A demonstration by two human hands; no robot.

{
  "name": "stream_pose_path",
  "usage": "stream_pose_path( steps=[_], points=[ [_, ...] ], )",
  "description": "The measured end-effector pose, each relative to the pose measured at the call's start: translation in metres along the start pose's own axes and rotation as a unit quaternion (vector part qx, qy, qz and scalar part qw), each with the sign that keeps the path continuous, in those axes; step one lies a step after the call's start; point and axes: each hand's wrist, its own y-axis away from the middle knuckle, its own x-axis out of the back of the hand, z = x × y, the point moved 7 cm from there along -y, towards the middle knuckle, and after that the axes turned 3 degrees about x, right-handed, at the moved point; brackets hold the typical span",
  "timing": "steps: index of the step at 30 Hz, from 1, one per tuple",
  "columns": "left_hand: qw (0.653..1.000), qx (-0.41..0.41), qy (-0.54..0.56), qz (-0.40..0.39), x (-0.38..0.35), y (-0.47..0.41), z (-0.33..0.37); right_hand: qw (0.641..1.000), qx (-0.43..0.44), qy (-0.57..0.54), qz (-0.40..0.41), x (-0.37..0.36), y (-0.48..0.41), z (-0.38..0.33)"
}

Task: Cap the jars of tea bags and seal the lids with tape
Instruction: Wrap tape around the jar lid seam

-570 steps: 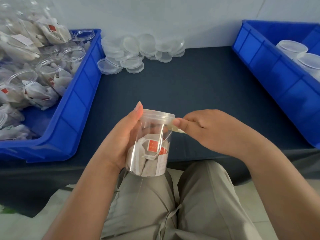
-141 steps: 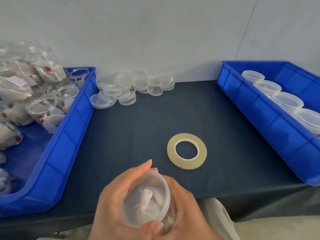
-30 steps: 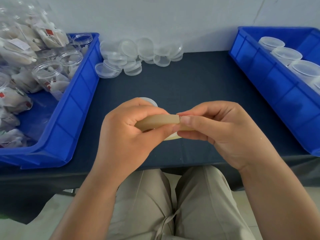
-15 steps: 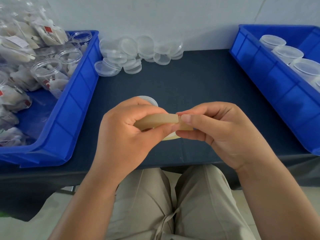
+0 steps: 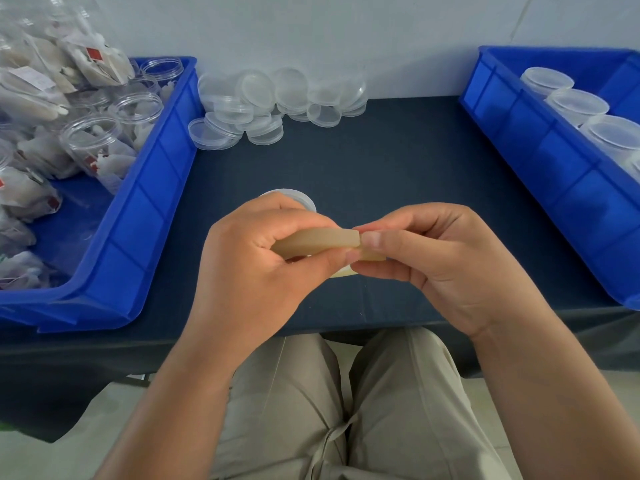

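Trousers (image 5: 329, 410), khaki: the seated person's lap, below the counter's near edge.

Left hand (image 5: 256, 268): grip closed, fingers and thumb curled round the left part of the tape roll.

Right hand (image 5: 443, 258): grip closed, thumb and forefinger pinching the roll's right end.

Tape roll (image 5: 318, 239), tan: held edge-on between both hands, raised above the near part of the counter.

Jar (image 5: 298, 197): on the counter just behind the left knuckles. Only the round top of its lid shows.

Counter (image 5: 398, 168): dark blue surface.

Left bin (image 5: 138, 220), blue: holds uncapped jars of tea bags (image 5: 90, 140), piled loosely, some tilted.

Right bin (image 5: 536, 150), blue: holds a row of capped jars (image 5: 578, 105). Whether tape is on them cannot be told.

Loose lids (image 5: 277, 95), clear: heaped at the counter's far edge against the wall, beside the left bin's far corner.
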Motion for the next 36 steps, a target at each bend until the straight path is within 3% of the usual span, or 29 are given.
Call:
stream_pose_path(
  steps=[7,15,36],
  points=[
    [0.997,0.062,0.044,-0.002,-0.004,0.002,-0.015,0.999,0.002,-0.029,-0.013,0.001,0.001,0.005],
    [1.000,0.021,0.011,-0.006,0.000,-0.001,-0.007,1.000,0.005,-0.023,-0.011,-0.002,-0.002,0.003],
    [0.998,0.056,0.030,-0.021,-0.001,-0.004,-0.015,0.999,-0.009,-0.037,-0.001,-0.003,-0.003,0.009]
  ],
)
